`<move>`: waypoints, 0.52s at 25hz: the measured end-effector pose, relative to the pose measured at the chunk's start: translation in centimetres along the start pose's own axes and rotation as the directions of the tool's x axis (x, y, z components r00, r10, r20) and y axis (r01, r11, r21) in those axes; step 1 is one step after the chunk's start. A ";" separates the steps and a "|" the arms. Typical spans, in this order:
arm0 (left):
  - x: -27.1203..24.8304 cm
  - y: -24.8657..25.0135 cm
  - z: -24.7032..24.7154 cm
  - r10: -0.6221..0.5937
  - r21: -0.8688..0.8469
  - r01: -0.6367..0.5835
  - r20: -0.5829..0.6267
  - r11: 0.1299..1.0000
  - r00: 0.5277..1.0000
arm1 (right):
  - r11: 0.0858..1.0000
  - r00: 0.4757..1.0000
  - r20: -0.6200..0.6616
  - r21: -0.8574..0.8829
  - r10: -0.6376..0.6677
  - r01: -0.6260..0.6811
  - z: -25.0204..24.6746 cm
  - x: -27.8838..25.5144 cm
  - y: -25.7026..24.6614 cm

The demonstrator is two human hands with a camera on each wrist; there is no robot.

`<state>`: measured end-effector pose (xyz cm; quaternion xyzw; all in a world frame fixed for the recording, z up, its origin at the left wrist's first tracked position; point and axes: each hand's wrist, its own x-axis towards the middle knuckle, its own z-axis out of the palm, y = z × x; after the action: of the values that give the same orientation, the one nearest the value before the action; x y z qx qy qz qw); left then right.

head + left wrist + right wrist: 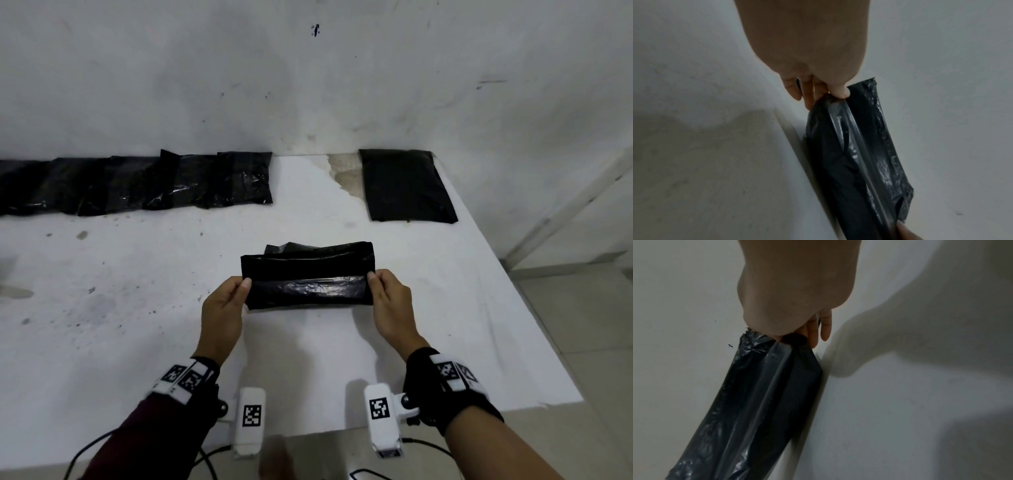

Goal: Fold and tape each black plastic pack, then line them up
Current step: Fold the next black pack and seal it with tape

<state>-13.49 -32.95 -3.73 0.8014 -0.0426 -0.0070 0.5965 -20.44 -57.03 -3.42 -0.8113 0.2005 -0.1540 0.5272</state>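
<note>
1. Wrist-worn white camera units (249, 423) with black square markers sit nearest the viewer, below the held pack.
2. Left hand (222, 310) pinches the left end of the held pack (306, 279), thumb on top and fingers beneath.
3. Right hand (392, 305) pinches the right end of the held pack in the same manner.
4. Held pack is partly folded, lengthwise between both hands, just above the white surface (137, 308).
5. Row of packs (137, 185) lies far left of the held pack, overlapping, against the wall (308, 68).
6. Single flat pack (407, 186) lies beyond and right of the held pack.
</note>
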 end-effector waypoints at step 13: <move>-0.8 -1.2 -1.9 -0.024 0.123 0.001 0.191 0.992 0.981 | 0.996 0.996 -0.028 0.048 0.080 -0.079 0.3 -0.4 0.7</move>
<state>-14.10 -30.71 -4.37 0.8323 -0.0952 -0.0854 0.5394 -20.78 -56.82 -4.20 -0.7876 0.2368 -0.1499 0.5488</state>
